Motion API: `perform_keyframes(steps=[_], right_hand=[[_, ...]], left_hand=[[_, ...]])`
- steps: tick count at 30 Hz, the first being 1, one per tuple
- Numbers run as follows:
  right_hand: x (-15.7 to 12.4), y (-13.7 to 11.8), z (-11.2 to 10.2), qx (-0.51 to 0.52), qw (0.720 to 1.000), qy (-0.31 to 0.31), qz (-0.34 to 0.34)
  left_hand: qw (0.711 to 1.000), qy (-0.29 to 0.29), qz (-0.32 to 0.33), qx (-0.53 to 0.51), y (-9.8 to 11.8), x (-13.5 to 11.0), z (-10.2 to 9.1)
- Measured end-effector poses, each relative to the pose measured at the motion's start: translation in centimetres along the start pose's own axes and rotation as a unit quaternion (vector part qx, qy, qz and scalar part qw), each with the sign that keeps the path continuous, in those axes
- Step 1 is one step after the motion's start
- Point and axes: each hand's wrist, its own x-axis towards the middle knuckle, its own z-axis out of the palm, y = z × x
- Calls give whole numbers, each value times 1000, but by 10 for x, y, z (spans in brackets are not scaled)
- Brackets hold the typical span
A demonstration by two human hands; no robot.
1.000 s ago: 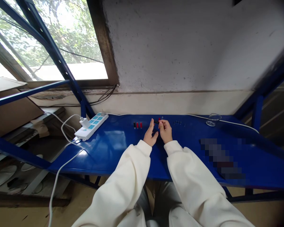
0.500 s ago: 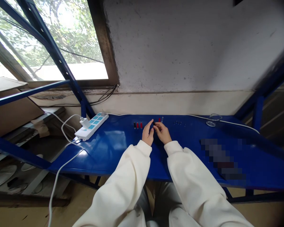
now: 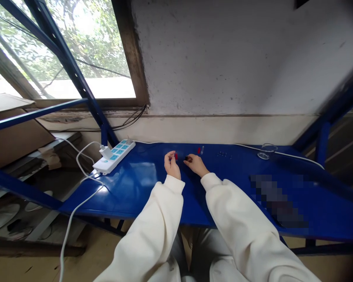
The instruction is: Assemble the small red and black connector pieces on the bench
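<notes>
My right hand [image 3: 197, 164] pinches a small black piece [image 3: 186, 158], probably a short cylinder, just above the blue tabletop [image 3: 144, 199]. To its left, my left hand [image 3: 172, 166] is loosely curved, with thumb and fingers slightly apart and nothing visible between them. A small red cylinder [image 3: 176, 156] stands at the right edge of the left hand, which hides the other small cylinders there. Farther back lie another red piece [image 3: 199, 150] and a clear narrow piece [image 3: 202, 150]. Several tiny clear or metallic pieces [image 3: 222, 154] sit in a row to the right.
A white power strip [image 3: 114, 157] with a plug and cable lies at the left. Near the back right are a clear round ring or lid [image 3: 263, 155] and a white cable [image 3: 297, 157]. A pixelated dark object [image 3: 278, 199] is at the right. Blue frame posts [image 3: 322, 143] flank the table.
My hands, which were close together, have moved apart. The left hand went left over the row of cylinders; the right shifted slightly left and down with the black piece showing.
</notes>
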Motion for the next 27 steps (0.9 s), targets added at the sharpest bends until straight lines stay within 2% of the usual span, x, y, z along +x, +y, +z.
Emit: perform_keyframes(steps=[3, 6, 15, 20, 23, 25, 27], right_hand=[[9, -5, 6, -72, 997, -34, 17], [15, -10, 10, -117, 991, -63, 33], [21, -15, 14, -197, 976, -87, 41], [20, -12, 15, -198, 974, -102, 49], [17, -7, 9, -181, 976, -106, 49], [17, -1, -2, -171, 979, -97, 53], [18, 9, -19, -171, 980, -70, 80]], left_hand=[[997, 43, -55, -36, -1, 4, -1], [993, 62, -74, -60, 0, 5, -1], [994, 61, -71, -63, -1, 4, 0], [995, 50, -59, -61, -1, 4, 0], [996, 46, -49, -55, -1, 3, -1], [997, 31, -42, -49, -1, 3, -1], [998, -25, -44, -39, 0, 1, 0]])
